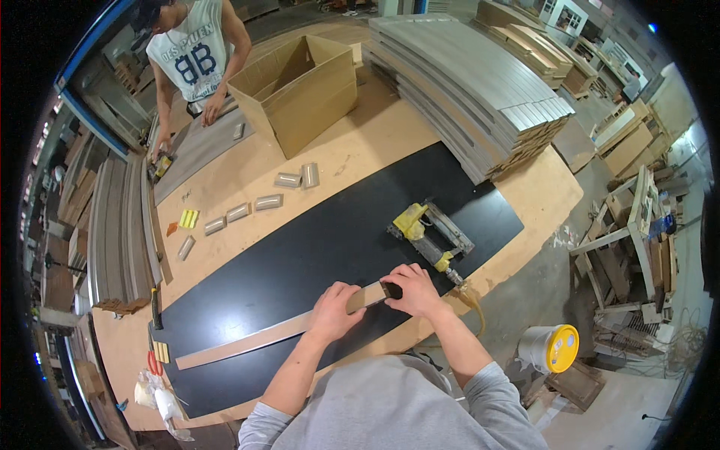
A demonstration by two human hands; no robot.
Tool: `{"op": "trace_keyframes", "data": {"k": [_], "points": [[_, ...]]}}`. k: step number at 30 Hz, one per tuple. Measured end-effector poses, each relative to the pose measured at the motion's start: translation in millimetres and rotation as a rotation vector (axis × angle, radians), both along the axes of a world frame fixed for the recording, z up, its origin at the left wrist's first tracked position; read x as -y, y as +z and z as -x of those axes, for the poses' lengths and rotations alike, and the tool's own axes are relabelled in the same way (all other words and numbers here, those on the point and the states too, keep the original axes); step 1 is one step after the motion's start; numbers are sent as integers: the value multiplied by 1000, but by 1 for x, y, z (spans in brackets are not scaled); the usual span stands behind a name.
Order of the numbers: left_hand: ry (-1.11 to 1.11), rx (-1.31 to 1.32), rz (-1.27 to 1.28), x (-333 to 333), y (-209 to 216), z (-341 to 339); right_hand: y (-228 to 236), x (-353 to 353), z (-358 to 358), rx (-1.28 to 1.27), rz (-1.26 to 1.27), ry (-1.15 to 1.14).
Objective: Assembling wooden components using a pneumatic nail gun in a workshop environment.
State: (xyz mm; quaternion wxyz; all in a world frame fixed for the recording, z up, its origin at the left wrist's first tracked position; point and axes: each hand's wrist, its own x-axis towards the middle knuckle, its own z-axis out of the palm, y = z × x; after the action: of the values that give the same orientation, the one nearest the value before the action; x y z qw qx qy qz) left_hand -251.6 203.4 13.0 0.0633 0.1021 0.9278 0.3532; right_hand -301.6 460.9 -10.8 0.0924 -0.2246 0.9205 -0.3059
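Note:
A long, narrow tan strip (247, 339), apparently wood, lies slantwise on the black panel (255, 262) in front of me. My left hand (335, 311) is closed over the strip near its right end, fingers on the far edge and thumb on the near one. At that end my right hand (414, 292) pinches a small dark piece (391, 289) against the strip's tip; its fingers partly hide it. Just beyond my right hand, a yellow and grey nail gun (431, 234) rests on the panel, with a hose (471, 300) running off the near edge.
Several small pale blocks (268, 202) lie past the panel, near an open cardboard box (300, 90). Stacks of grey slats (480, 82) stand far right and left. A co-worker (196, 56) works at the far left. Red-handled pliers (154, 361) lie left; a white bucket (536, 349) stands right.

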Motion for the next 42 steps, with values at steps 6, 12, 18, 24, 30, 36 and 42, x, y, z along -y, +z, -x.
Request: {"op": "trace_keyframes", "data": {"k": [6,12,18,24,30,36,42], "points": [[-46,-119,44,-15,-8,8,-1,-3,4,-148,-29,21],[-48,0,131,-11,-15,1,-18,0,-1,-56,-25,39],[-83,-29,116,-7,-19,-2,-12,-2,1,-5,-36,51],[-101,-80,164,-8,-28,4,-2,-4,19,74,-80,132],[-75,-51,221,-13,-24,5,-2,-3,16,-9,-91,125],[-119,-62,213,-11,-21,8,10,-1,22,105,-132,164],[-124,-52,192,-10,-17,8,1,-5,23,41,-61,191]]}}
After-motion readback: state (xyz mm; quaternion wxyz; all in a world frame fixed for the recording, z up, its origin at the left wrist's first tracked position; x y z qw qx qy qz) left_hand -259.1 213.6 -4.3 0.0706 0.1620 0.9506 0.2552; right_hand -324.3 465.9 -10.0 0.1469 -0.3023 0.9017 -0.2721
